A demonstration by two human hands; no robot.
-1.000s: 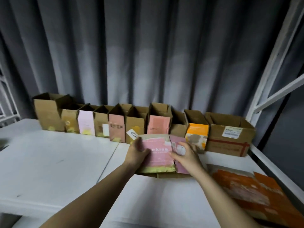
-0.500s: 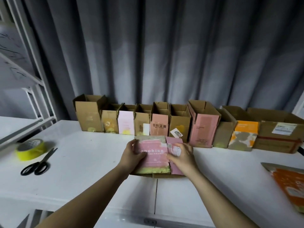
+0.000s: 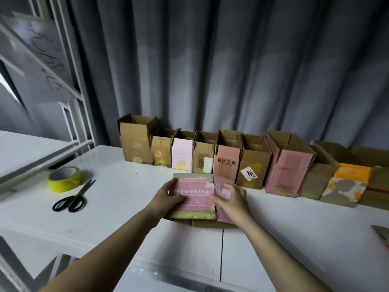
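A cardboard box with a pink "Mooekiss" label [image 3: 194,196] lies on the white table [image 3: 117,207] in front of me. My left hand [image 3: 166,200] grips its left edge, thumb on top. My right hand [image 3: 230,199] holds the right side, fingers curled over the pink flap. The underside of the box is hidden.
A row of several open cardboard boxes [image 3: 252,163] stands along the grey curtain at the table's back. A yellow tape roll [image 3: 64,179] and black scissors [image 3: 73,200] lie to the left. A white metal rack [image 3: 69,81] stands at far left. A package corner [image 3: 382,232] shows at the right edge.
The view has swung left, bringing the tape, scissors and rack further into sight. Both hands keep their hold on the pink-labelled box, which stays in front of the row.
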